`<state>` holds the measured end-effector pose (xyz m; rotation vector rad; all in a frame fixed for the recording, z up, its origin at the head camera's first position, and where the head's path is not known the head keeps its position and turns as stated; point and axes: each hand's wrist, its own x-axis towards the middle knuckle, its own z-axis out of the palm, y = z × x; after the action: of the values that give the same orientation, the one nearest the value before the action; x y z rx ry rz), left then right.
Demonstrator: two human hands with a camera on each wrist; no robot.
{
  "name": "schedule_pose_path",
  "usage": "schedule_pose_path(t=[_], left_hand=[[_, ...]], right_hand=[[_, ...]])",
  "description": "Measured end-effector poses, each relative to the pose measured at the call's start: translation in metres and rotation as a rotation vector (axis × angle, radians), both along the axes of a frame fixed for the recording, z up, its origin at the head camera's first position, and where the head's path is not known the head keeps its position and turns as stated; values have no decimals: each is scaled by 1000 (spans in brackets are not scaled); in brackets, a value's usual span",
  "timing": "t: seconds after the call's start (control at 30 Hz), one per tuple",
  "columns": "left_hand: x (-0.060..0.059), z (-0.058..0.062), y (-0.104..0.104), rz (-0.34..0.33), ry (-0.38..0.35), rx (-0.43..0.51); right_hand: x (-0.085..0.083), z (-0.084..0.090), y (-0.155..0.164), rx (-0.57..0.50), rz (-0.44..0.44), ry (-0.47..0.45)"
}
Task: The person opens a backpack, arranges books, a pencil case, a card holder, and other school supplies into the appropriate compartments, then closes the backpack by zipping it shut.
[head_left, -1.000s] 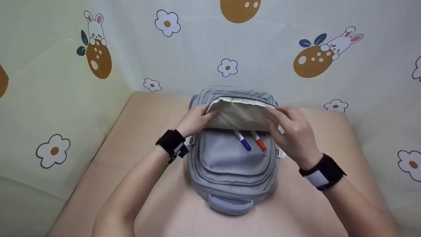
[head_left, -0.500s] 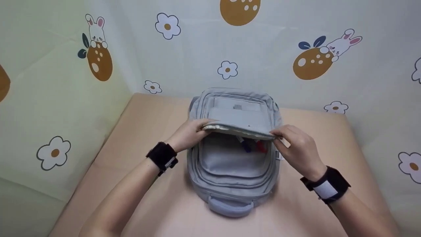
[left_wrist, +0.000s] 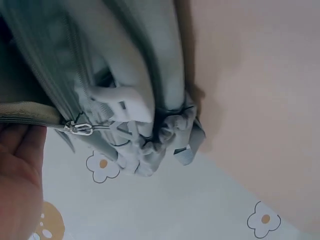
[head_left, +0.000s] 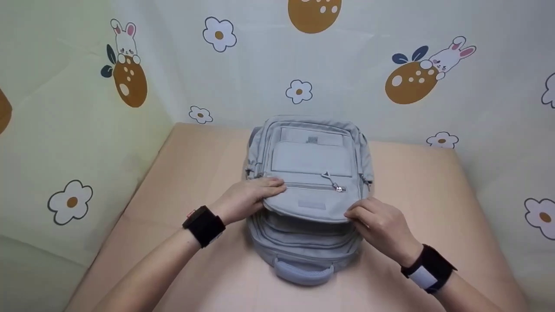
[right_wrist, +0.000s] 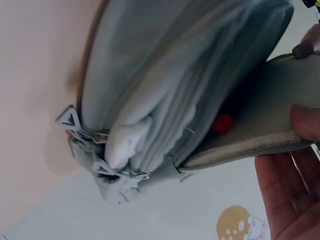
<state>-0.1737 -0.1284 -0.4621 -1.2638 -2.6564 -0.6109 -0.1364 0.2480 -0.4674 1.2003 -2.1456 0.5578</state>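
Observation:
A grey backpack (head_left: 305,249) lies with its carry handle (head_left: 303,273) toward me. Its front pocket flap (head_left: 312,173) hangs partly over the opening, with a zip pull (head_left: 338,188) on its outer side. At the flap's left edge, my left hand (head_left: 245,199) grips the fabric, fingers on the outside. My right hand (head_left: 381,225) pinches the flap's right corner; in the right wrist view its thumb lies on the lining and its fingers outside. Inside the pocket a red tip (right_wrist: 222,124) shows in the right wrist view. The blue marker is hidden from all views.
The backpack rests on a tan tabletop (head_left: 190,160). Behind and to the left hang pale cloth walls (head_left: 256,69) printed with flowers and rabbits. Loose zip pulls (right_wrist: 70,119) hang at the backpack's side.
Both hands have drawn the flap down toward me, from raised with its lining showing to outer side up. It now covers the blue and red markers in the head view.

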Motion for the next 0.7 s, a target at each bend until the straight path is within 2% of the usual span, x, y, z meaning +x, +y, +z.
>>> schedule_pose_path(t=[0.13, 0.27, 0.4, 0.57, 0.7], left_hand=[[1, -11, 0, -14, 67, -16], [3, -17, -2, -26, 78, -34], [4, -17, -6, -36, 19, -58], [7, -16, -11, -18, -82, -114], [8, -17, -10, 10, -94, -118]], right_hand=[[2, -11, 1, 60, 3, -10], [3, -20, 0, 103, 4, 7], [3, -25, 0, 112, 2, 20], [3, -27, 1, 129, 9, -11], [4, -26, 2, 148, 23, -58]])
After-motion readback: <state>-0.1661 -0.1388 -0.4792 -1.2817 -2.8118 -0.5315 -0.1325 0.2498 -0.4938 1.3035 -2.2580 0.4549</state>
